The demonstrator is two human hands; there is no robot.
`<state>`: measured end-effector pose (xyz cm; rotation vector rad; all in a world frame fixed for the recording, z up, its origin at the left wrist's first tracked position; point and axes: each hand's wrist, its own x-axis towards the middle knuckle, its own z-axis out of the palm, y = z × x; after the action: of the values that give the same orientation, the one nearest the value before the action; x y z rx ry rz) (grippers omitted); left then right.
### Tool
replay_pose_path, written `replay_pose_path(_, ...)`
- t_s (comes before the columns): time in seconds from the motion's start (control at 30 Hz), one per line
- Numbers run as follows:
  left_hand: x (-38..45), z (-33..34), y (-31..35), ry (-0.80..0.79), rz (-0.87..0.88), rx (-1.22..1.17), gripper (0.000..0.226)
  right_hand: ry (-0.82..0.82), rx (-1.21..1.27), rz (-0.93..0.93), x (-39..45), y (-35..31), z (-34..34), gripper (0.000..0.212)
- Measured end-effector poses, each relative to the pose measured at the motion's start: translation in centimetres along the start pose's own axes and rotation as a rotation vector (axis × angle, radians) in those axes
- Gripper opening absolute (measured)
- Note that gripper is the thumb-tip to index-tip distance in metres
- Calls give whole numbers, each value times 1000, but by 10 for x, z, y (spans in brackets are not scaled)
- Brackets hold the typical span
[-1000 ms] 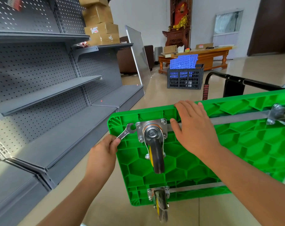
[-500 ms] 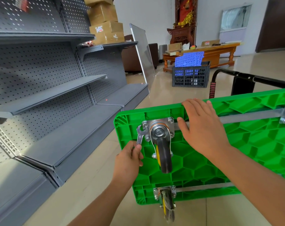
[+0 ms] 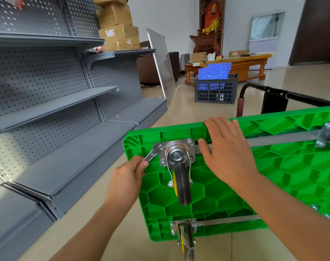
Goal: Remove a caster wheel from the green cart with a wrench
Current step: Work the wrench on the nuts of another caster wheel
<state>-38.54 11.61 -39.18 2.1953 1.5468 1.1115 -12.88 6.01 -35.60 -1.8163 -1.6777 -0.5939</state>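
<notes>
The green cart [image 3: 285, 178] lies upside down, its honeycomb underside facing me. A caster wheel [image 3: 181, 183] with a steel mounting plate stands near the cart's far left corner. My left hand [image 3: 127, 178] grips a silver wrench [image 3: 151, 154] whose open jaw sits on the plate's upper left bolt [image 3: 160, 147]. My right hand [image 3: 228, 153] rests flat on the cart just right of the plate, fingers straight over the far edge. A second caster [image 3: 186, 240] sticks out at the cart's near edge.
Grey perforated metal shelving [image 3: 53, 108] runs along the left, close to the cart. The cart's black handle [image 3: 273, 95] lies behind it. A dark crate [image 3: 216, 92] with blue panels, a leaning board [image 3: 160, 66] and a wooden table [image 3: 241, 63] stand farther back on the tiled floor.
My left hand has swung the wrench handle down and then back up on the upper left bolt. My right hand has stayed pressed on the cart.
</notes>
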Motion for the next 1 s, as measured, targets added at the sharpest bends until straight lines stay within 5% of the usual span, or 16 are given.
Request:
replay_pose_path(0.13,19,-39,8,72,209,428,22,0,-7,1,-1,-1,1,52)
replay_pose_path(0.27,19,-44,14,162,406,559,22,-5,-11,2,-1,-2,0,52)
replay_pose_path(0.53,-8,-14,-12,91,-52,-33,23,8,-17,-3,-1,-2,-2,51)
replay_pose_path(1.0,-21,16,8,-20,-148,-269,26,34,-34,-8,-1,-1,1,51)
